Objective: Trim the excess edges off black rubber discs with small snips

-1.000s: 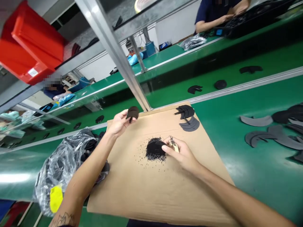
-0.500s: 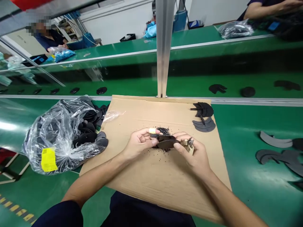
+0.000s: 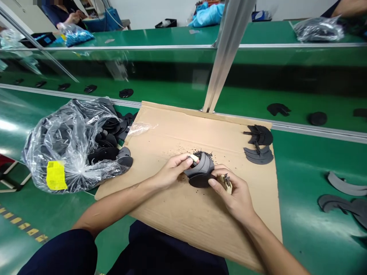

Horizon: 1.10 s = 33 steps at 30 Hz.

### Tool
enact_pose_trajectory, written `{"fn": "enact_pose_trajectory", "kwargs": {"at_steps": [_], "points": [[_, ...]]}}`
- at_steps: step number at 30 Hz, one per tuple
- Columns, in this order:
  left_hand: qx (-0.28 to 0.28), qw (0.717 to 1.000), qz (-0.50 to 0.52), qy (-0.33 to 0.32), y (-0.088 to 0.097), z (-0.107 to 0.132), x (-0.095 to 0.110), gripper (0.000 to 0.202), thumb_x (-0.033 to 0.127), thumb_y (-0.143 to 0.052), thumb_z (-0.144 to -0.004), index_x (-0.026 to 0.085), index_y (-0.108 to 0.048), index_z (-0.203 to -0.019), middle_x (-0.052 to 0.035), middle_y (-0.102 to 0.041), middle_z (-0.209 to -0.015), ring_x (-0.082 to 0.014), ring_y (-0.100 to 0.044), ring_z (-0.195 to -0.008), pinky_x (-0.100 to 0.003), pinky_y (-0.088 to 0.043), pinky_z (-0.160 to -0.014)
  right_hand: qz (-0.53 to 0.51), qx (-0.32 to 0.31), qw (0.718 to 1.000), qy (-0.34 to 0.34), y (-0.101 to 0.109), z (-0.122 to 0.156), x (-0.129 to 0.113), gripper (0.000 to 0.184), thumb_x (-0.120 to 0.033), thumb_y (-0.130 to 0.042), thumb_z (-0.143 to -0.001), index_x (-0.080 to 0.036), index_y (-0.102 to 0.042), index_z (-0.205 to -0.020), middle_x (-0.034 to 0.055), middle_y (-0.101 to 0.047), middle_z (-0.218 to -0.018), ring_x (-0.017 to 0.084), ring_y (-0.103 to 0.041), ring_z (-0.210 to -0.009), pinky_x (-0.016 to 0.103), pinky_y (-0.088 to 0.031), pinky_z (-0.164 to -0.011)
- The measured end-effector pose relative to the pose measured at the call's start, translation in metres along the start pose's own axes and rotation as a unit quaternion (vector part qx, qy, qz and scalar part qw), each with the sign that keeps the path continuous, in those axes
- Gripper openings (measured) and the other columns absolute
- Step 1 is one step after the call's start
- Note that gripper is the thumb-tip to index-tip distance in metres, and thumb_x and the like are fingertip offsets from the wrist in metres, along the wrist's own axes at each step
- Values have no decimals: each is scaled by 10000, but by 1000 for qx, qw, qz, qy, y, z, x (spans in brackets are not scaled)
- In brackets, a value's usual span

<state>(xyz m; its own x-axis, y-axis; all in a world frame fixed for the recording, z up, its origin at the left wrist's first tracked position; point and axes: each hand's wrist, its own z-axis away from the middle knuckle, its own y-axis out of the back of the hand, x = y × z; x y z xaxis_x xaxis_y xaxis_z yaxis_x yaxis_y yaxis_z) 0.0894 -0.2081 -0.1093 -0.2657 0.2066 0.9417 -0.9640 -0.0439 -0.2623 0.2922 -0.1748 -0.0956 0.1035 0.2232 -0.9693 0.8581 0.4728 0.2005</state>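
Observation:
A dark plastic part (image 3: 203, 164) with rounded, overlapping plates is between my hands, above the cardboard. My left hand (image 3: 177, 168) is closed on its left side, thumb toward me; a finger of this hand wears a pale yellow wrap (image 3: 195, 157). My right hand (image 3: 232, 187) pinches the part's right edge between thumb and fingers. Tucked in the same hand is a small tan-and-dark tool (image 3: 227, 183), its kind unclear. Black crumbs (image 3: 208, 154) lie in a heap behind and under the part.
The cardboard sheet (image 3: 172, 122) covers the bench before me. At its left, a clear bag (image 3: 61, 133) spills black plates. More parts (image 3: 259, 145) lie at its far right corner and on the green bench (image 3: 304, 225). A metal post (image 3: 226, 57) rises behind; co-workers sit across.
The part has been tilted up, so its curved grey face now shows. My view has shifted and turned slightly. Both hands keep their hold.

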Motion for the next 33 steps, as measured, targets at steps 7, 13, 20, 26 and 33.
{"fn": "enact_pose_trajectory", "kwargs": {"at_steps": [7, 13, 20, 26, 33], "points": [[-9, 1000, -20, -15, 0, 1, -2, 553, 594, -739, -806, 136, -714, -1116, -67, -724, -932, -141, -627, -748, -228, -492, -676, 32, 16, 999, 24, -1, 2, 1, 229, -425, -644, -938, -225, -625, -830, 48, -594, -916, 191, -583, -841, 321, -494, -754], [-16, 989, -133, -57, 2, 1, -1, 610, 686, -506, -925, 135, -734, -1054, -72, -691, -891, -157, -607, -777, -252, -471, -728, 96, 47, 992, 74, 3, 3, 1, 120, -331, -645, -938, -231, -633, -873, 51, -624, -840, 196, -595, -764, 348, -503, -702], [-129, 939, -281, -149, -4, 15, -2, 574, 681, -450, -949, 155, -642, -1074, -63, -643, -892, -168, -592, -800, -263, -451, -721, 183, 19, 967, 174, -2, 10, 5, 85, -191, -651, -911, -243, -665, -977, 54, -668, -858, 206, -618, -779, 383, -496, -709], [-124, 863, -397, -287, -3, 16, 0, 258, 404, -562, -991, 158, -622, -1039, -61, -644, -861, -162, -589, -769, -258, -452, -702, 254, 27, 934, 252, 0, 12, 9, 116, -182, -658, -903, -243, -683, -997, 53, -661, -852, 199, -611, -770, 374, -464, -687], [-134, 817, -430, -360, -1, 16, -1, 227, 336, -522, -1010, 142, -594, -1103, -88, -644, -891, -177, -589, -787, -276, -478, -709, 265, 26, 929, 258, 0, 13, 11, 137, -189, -654, -905, -263, -692, -1014, 52, -663, -859, 196, -614, -766, 373, -460, -684]]}}
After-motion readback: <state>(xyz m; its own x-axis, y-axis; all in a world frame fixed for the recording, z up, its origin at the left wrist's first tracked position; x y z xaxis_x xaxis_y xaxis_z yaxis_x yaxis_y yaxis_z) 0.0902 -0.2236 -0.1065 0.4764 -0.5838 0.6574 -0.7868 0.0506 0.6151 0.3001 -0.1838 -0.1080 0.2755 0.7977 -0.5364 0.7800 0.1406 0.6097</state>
